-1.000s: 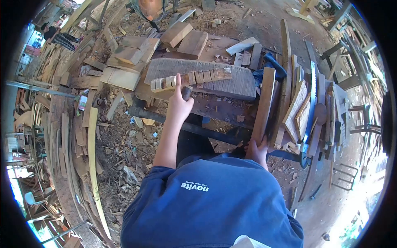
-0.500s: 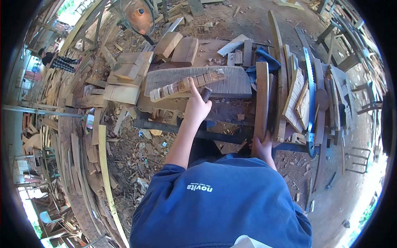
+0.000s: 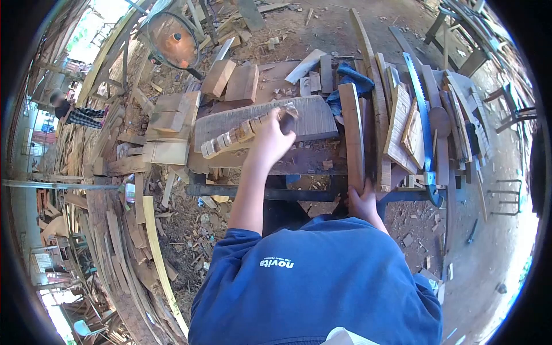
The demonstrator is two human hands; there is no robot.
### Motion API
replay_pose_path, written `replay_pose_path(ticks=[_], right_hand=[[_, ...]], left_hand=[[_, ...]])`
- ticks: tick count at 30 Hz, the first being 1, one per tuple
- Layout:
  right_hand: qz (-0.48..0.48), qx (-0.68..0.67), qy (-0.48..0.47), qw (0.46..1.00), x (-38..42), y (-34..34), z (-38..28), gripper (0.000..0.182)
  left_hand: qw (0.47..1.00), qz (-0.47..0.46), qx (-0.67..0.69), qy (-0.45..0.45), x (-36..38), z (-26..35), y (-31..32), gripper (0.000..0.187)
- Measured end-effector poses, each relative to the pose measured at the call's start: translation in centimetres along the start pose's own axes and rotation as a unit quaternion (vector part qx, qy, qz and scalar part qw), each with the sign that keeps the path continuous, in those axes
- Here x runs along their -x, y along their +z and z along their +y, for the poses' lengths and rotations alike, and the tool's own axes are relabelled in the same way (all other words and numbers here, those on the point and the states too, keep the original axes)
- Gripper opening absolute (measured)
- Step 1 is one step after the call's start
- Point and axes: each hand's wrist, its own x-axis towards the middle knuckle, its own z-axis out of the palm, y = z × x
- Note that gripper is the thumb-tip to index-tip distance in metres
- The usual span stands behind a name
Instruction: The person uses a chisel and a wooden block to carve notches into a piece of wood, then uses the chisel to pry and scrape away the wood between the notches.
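Note:
My left hand (image 3: 269,141) is closed round a short dark wooden block (image 3: 288,122), over the right part of a notched wooden strip (image 3: 227,138). The strip shows a row of pale, block-like segments and lies slanted on a thick grey board (image 3: 316,115). Part of it is hidden behind my fingers. On the right, my right hand (image 3: 363,202) grips the near end of a long brown plank (image 3: 351,132), thumb and fingers round its edges.
A blue-handled saw (image 3: 422,115) lies among planks on the right. Wood blocks (image 3: 241,83) and a blue cloth (image 3: 353,80) sit at the bench's far side. A fan (image 3: 172,40) stands beyond. Another person (image 3: 77,112) is far left. Scraps cover the ground.
The view has shifted slightly. My left index finger, stretched over the notched strip before, is now bent in, and the dark block has come nearer the strip's right end. My right hand keeps its grip.

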Motion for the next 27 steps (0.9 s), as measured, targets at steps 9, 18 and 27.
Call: replay_pose_path(ticks=[9, 18, 27], right_hand=[[-0.016, -0.065, 0.039, 0.997, 0.5, -0.8, -3.8, 0.050], [-0.045, -0.096, 0.089, 0.990, 0.9, -1.5, -5.6, 0.056], [-0.026, -0.032, 0.010, 0.999, 0.3, -0.7, -1.4, 0.053]], left_hand=[[0.998, 0.060, -0.023, -0.025, -2.4, -0.6, -3.6, 0.060], [0.839, 0.223, 0.473, 0.148, -3.7, 3.4, -7.1, 0.019], [0.771, 0.182, 0.545, 0.275, -7.4, 4.1, -4.1, 0.016]])
